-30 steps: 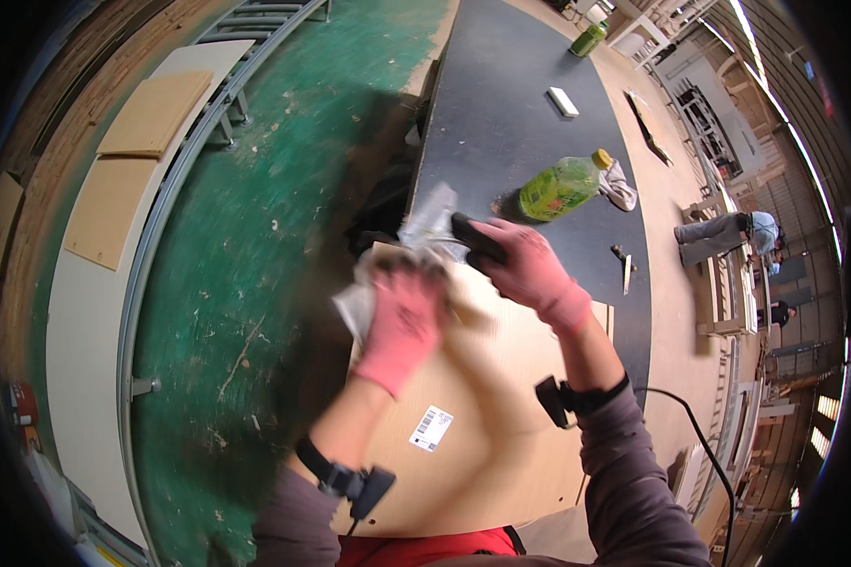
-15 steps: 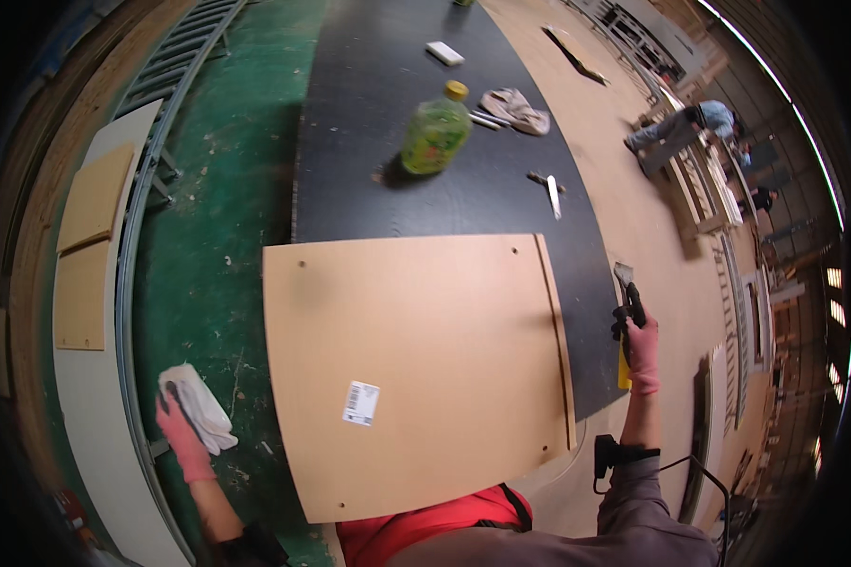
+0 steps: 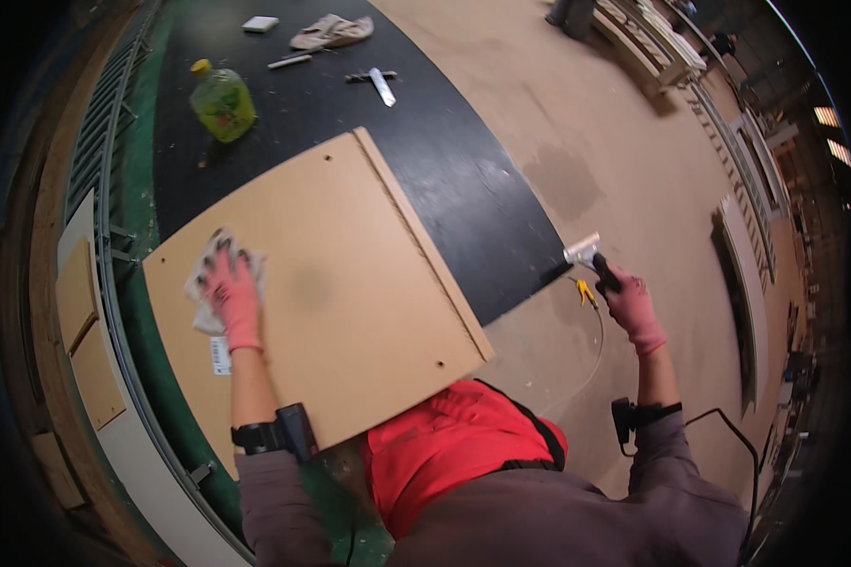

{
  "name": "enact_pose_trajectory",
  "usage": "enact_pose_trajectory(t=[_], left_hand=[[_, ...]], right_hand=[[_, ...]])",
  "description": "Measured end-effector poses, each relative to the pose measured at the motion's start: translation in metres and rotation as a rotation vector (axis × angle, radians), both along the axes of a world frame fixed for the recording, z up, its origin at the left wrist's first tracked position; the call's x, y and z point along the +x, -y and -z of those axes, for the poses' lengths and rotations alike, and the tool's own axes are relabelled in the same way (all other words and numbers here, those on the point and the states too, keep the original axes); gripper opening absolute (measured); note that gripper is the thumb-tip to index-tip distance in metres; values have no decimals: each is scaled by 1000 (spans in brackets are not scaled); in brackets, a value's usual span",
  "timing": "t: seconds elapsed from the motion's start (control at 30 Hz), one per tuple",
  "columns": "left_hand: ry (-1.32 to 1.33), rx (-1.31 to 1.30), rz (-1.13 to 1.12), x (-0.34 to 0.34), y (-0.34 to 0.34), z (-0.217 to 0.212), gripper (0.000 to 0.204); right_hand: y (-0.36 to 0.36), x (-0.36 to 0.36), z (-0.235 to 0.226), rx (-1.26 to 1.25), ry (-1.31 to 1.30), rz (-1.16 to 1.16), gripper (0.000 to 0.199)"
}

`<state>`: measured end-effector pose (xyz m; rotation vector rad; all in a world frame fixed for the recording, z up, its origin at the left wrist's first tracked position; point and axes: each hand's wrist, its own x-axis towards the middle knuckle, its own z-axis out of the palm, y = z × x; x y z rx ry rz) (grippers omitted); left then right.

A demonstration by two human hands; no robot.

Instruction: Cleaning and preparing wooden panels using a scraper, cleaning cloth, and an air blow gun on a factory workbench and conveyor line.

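A tan floor [image 3: 671, 180] spreads beyond the long, dark bench [image 3: 444, 180], the largest piece of furniture near the person. Across the bench's near end lies the flat, pale wood-toned panel [image 3: 331, 293], turned at an angle, a raised strip along its right edge and its lower part overhanging toward the person's red garment [image 3: 454, 430]. On the panel's left part, a crumpled whitish cloth [image 3: 204, 314] lies under the pink-gloved left hand [image 3: 232, 291], its dark-tipped fingers a little spread over the fabric. A clear green plastic bottle with a yellow cap [image 3: 222, 106] stands on the bench past the panel; farther right lies a beige rag [image 3: 333, 33]. Off the bench's right corner, the pink-gloved right hand [image 3: 629, 304] has its fingers curled around the black handle of a broad metal-bladed scraper [image 3: 581, 249]. Near it is a small yellow nozzle [image 3: 585, 291]. A white printed label [image 3: 220, 355] sits on the panel, just below the cloth.
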<state>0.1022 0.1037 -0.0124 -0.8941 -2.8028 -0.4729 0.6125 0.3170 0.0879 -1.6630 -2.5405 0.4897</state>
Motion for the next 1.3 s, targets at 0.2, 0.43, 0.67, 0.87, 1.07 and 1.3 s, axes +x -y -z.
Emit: enact_pose_trajectory(t=[0.2, 0.43, 0.67, 0.87, 1.07, 1.3], left_hand=[[237, -66, 1287, 290, -6, -19, 40], [1066, 209, 594, 292, 94, -58, 36], [609, 666, -213, 230, 141, -42, 33], [606, 806, -315, 215, 144, -20, 31], [517, 792, -317, 215, 148, -15, 30], [472, 747, -317, 217, 150, -10, 31]], right_hand=[[9, 18, -15, -38, -223, -85, 35], [16, -18, -7, -175, -26, -729, 32], [16, -92, 9, 14, 159, -1399, 38], [18, -118, 12, -31, 286, -1565, 42], [21, -126, 8, -6, 353, -1610, 42], [33, -121, 6, 115, 425, -1612, 31]])
